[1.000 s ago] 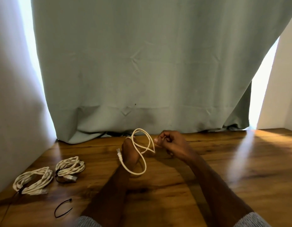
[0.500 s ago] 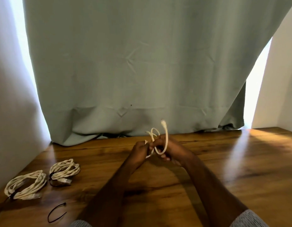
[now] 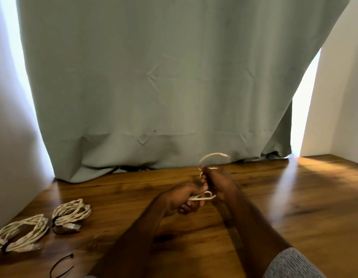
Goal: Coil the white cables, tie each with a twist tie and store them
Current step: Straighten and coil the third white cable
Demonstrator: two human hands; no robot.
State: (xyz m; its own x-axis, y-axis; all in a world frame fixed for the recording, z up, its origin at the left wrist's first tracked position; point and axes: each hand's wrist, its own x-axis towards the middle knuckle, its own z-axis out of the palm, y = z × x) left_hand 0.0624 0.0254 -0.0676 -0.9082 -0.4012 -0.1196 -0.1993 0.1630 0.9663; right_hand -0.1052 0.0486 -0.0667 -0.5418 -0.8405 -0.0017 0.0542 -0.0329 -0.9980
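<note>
Above the middle of the wooden table [image 3: 294, 207], both hands hold one short white cable [image 3: 211, 155]. My left hand [image 3: 180, 199] is closed around its small loops, which stick out to the right. My right hand [image 3: 219, 181] pinches the cable higher up, and the free end arcs up and to the right, blurred. Two coiled white cables lie at the left: one bundle [image 3: 72, 214] and a second bundle [image 3: 21, 235] nearer the edge, each with a dark tie. A loose black twist tie [image 3: 60, 266] lies near the front left.
A grey-green curtain [image 3: 154, 87] hangs behind the table and rests on its back edge. White walls close in on the left and right. Bright light comes through gaps beside the curtain. Grey sleeves show at the bottom.
The wide open loop of a second ago has been gathered into small loops in my left hand. My right hand moved in against the left, and the free end swung up and right.
</note>
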